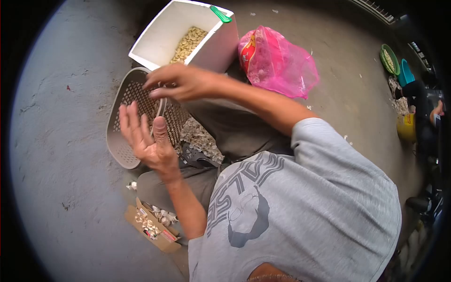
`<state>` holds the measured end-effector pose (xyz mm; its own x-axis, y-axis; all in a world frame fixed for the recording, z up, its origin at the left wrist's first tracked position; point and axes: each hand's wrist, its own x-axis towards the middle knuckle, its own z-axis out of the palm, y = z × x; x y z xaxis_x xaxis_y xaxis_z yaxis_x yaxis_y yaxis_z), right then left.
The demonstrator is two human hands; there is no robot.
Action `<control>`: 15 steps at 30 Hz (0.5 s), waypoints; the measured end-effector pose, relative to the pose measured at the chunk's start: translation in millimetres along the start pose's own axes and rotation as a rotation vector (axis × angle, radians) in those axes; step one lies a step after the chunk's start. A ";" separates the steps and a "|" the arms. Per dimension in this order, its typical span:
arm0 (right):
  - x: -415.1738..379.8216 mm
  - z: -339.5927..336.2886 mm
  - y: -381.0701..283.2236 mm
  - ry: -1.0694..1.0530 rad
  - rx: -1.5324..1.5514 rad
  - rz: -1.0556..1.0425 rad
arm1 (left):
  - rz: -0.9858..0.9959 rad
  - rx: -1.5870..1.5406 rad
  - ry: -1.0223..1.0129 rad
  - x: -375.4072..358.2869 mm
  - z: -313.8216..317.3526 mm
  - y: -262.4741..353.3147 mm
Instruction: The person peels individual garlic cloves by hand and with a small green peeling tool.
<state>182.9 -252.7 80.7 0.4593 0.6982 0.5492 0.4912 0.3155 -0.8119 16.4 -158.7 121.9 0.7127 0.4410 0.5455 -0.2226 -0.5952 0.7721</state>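
My left hand (152, 143) is raised palm up over the near side of a grey-beige perforated plastic basket (112, 136), with its fingers spread and nothing in them. Above the basket's far rim, my right hand (176, 83) is slightly blurred; its fingers curve, with a gap between them and the thumb, and I see nothing held. The basket stands tilted in front of my legs, and the hands hide part of its inside. Just beyond my right hand, a white foam box (155, 35) contains peeled garlic cloves (190, 43). A green object (221, 14) rests on the box's rim.
Garlic skins (202, 138) lie beside the basket near my legs. A pink mesh bag (286, 63) sits right of the foam box. By my left knee is a cardboard box (164, 242) with garlic bulbs (148, 224). Another person (416, 89) is at far right, near a green basin (390, 59).
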 end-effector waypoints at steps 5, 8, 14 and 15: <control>-198.5 -157.5 43.4 0.623 -0.327 0.558 | -0.535 -0.016 0.170 -26.8 -75.1 -80.5; -390.2 -226.8 105.1 1.268 -0.415 0.882 | -0.644 -0.005 0.162 -61.3 -109.7 -100.2; -480.2 -220.3 220.8 1.597 0.710 0.875 | -0.735 -0.038 0.042 -63.4 -67.9 -92.7; -458.4 -209.2 243.4 1.498 0.797 0.901 | -0.737 -0.057 0.009 -59.7 -58.8 -93.2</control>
<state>246.7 -630.4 -327.2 0.7266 -0.1050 -0.6790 -0.4223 0.7113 -0.5618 -44.5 -90.1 36.6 0.6848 0.7189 -0.1191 0.2779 -0.1066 0.9547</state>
